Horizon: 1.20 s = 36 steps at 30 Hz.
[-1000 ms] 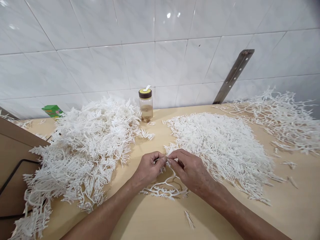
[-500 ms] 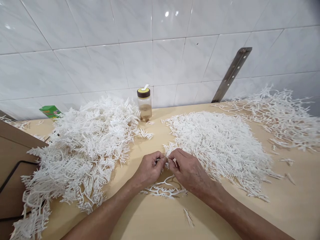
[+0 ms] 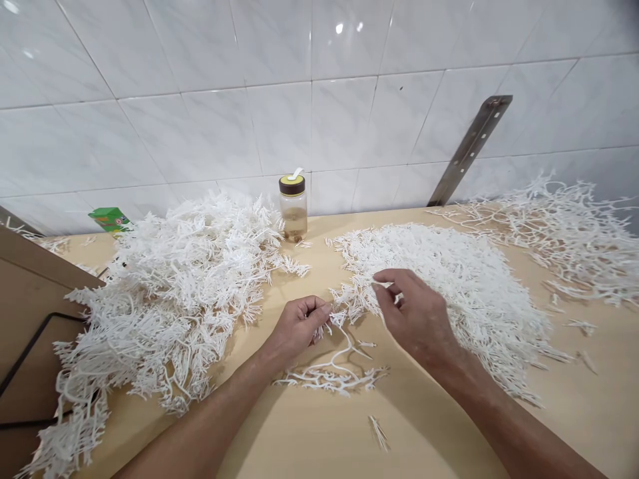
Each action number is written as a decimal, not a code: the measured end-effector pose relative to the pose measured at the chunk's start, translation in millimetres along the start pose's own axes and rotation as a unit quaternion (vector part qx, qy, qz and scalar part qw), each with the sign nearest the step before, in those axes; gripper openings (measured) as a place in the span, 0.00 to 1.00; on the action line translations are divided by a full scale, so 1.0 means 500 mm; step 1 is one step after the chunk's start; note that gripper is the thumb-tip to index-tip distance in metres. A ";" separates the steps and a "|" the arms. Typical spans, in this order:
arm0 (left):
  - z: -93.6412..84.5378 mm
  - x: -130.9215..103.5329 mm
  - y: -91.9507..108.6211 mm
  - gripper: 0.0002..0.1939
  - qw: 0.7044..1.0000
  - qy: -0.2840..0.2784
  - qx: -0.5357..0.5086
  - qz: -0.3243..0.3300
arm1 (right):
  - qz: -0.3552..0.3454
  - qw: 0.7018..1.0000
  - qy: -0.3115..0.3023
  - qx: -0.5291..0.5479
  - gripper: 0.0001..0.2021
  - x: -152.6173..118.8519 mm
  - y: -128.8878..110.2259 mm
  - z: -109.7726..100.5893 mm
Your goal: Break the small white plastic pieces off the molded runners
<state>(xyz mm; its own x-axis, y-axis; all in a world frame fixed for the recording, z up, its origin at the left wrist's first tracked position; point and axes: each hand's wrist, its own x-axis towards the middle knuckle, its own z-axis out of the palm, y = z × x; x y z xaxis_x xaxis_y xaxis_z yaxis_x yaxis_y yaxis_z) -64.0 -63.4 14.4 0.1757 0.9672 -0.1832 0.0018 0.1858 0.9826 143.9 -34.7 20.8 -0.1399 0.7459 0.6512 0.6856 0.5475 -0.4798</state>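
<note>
My left hand [image 3: 302, 324] is closed in a pinch on a white branched piece [image 3: 344, 342], whose thin stems hang toward the table. My right hand [image 3: 412, 307] is raised at the left part of a broad pile of small white sprigs [image 3: 449, 266]; its thumb and forefinger are a little apart, with no piece visible between them. Below my hands several bare white branches [image 3: 332, 380] lie on the table. A tall heap of white branched pieces [image 3: 200, 266] is left of my left hand.
A lidded bottle [image 3: 293, 207] stands by the tiled wall, a green box [image 3: 110, 219] behind the left heap. Bare white branches [image 3: 574, 233] lie back right, near a metal bracket [image 3: 469, 152]. A brown box [image 3: 40, 319] is far left; loose bits [image 3: 378, 432] lie in front.
My right hand has moved away from my left, to the right and up over the sprig pile, and its fingers have parted. My left hand still pinches the branched piece.
</note>
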 end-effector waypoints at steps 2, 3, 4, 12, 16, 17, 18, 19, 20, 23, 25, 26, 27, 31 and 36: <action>0.001 0.001 -0.001 0.21 1.000 0.001 0.008 0.011 | -0.029 0.996 -0.055 0.060 0.06 -0.011 -0.024 0.012; 0.002 0.001 -0.002 0.21 1.000 0.004 0.016 0.019 | -0.034 0.993 -0.079 0.081 0.06 -0.017 -0.035 0.018; 0.002 0.002 -0.003 0.21 0.999 0.007 0.025 0.027 | -0.036 0.990 -0.101 0.096 0.06 -0.023 -0.044 0.024; 0.006 0.005 -0.010 0.21 0.997 0.021 0.062 0.041 | -0.012 0.984 -0.165 0.069 0.06 -0.043 -0.062 0.039; 0.007 0.004 -0.007 0.20 0.996 0.020 0.076 0.035 | -0.032 0.987 -0.157 0.025 0.07 -0.046 -0.068 0.040; 0.007 0.004 -0.007 0.20 0.996 0.019 0.079 0.034 | -0.036 0.987 -0.156 0.014 0.07 -0.047 -0.069 0.040; 0.007 0.005 -0.008 0.19 0.996 0.018 0.081 0.032 | -0.039 0.987 -0.155 0.006 0.08 -0.048 -0.071 0.040; 0.007 0.005 -0.009 0.19 0.996 0.017 0.084 0.029 | -0.039 0.987 -0.155 -0.002 0.08 -0.048 -0.072 0.041; 0.007 0.006 -0.010 0.19 0.996 0.018 0.088 0.029 | -0.039 0.987 -0.155 -0.007 0.08 -0.049 -0.072 0.041; 0.006 0.007 -0.014 0.18 0.994 0.023 0.102 0.037 | -0.044 0.986 -0.160 -0.014 0.09 -0.049 -0.072 0.042; 0.006 0.006 -0.014 0.18 0.993 0.027 0.108 0.040 | -0.055 0.985 -0.165 -0.017 0.09 -0.049 -0.072 0.043; 0.005 0.006 -0.013 0.18 0.993 0.028 0.111 0.039 | -0.061 0.984 -0.167 -0.020 0.09 -0.049 -0.072 0.044; 0.004 0.005 -0.011 0.18 0.992 0.029 0.115 0.036 | -0.066 0.983 -0.168 -0.024 0.09 -0.049 -0.072 0.044; 0.003 0.004 -0.005 0.17 0.989 0.023 0.144 0.034 | -0.074 0.983 -0.161 -0.044 0.10 -0.051 -0.072 0.049; 0.008 -0.001 -0.013 0.13 0.971 0.017 0.213 0.105 | -0.065 0.985 -0.144 -0.063 0.10 -0.057 -0.071 0.056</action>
<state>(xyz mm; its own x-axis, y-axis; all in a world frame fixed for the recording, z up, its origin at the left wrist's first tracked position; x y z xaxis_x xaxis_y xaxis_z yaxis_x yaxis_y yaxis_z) -59.9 -65.6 8.4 0.1847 0.9824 0.0294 0.3777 -0.0986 0.9207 103.4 -65.0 2.6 -0.4164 0.7593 0.5001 0.7292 0.6075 -0.3151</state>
